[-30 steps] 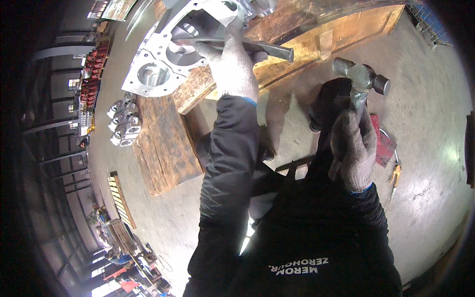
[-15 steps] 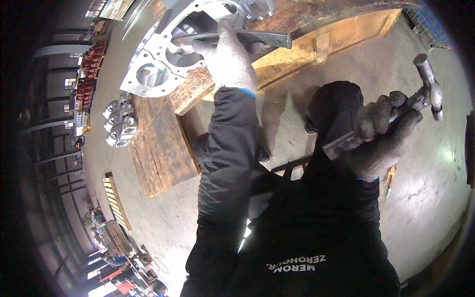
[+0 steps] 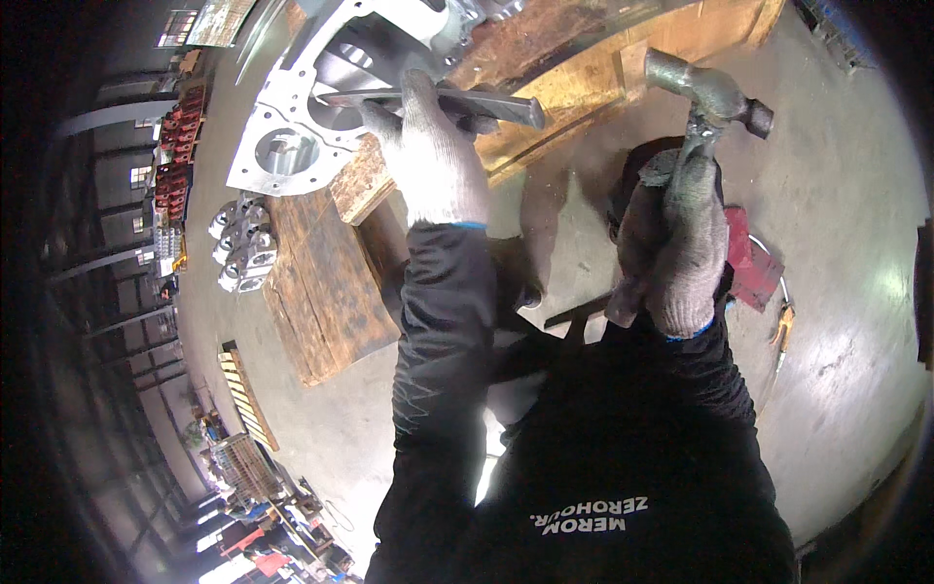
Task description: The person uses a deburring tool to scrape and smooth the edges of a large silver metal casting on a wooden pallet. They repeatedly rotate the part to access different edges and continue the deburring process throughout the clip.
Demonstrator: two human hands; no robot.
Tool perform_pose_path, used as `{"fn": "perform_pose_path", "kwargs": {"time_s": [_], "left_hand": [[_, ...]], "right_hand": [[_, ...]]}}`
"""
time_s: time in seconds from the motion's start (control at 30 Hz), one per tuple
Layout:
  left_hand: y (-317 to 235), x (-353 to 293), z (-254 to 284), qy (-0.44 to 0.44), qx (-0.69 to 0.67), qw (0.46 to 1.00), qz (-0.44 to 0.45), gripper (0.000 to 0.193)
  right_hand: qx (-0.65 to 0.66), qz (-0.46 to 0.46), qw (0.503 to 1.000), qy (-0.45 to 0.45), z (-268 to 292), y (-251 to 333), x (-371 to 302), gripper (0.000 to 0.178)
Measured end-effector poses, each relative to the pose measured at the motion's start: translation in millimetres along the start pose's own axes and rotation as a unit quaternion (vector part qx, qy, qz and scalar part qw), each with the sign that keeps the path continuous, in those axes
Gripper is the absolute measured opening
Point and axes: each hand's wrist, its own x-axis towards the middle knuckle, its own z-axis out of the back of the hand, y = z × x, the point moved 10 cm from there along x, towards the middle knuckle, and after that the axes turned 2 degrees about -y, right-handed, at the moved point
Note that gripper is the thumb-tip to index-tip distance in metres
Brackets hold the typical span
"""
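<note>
My left hand point(image 3: 433, 170), in a pale knit glove, is closed round a dark, flat metal chisel point(image 3: 518, 107). One end of the chisel points into the openings of a silvery machined casting point(image 3: 292, 185); whether it touches is hidden. The other end sticks out to the right past my fingers. In my right hand point(image 3: 673, 248), also gloved and darkly soiled, is a hammer point(image 3: 715, 92), raised to the right of the chisel with its head uppermost. The glove covers most of the hammer's handle. The casting rests on wooden boards point(image 3: 365, 180).
A thick wooden block point(image 3: 326, 292) lies below the casting, beside smaller metal castings point(image 3: 243, 243) on the left. To the right on the concrete floor are a red object point(image 3: 754, 263) and an orange-handled tool point(image 3: 781, 326). A slatted pallet point(image 3: 246, 394) lies left.
My right hand has swung the hammer left and up, closer to the chisel. The red object on the floor has come into view. My left hand keeps its hold on the chisel.
</note>
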Motion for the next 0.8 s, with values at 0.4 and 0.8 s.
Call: {"fn": "perform_pose_path", "kwargs": {"time_s": [0.4,0.8], "left_hand": [[-25.7,-23.1,-2.4,-0.004,-0.008,0.999,0.053,0.024],[-42.7,-36.5,-7.6,0.055,0.048,0.996,0.056,0.014]], "right_hand": [[-0.012,-0.029,1.0,-0.005,12.9,-6.4,-10.1,0.042],[-0.072,0.058,0.995,0.048,5.3,5.7,-27.4,0.054]]}}
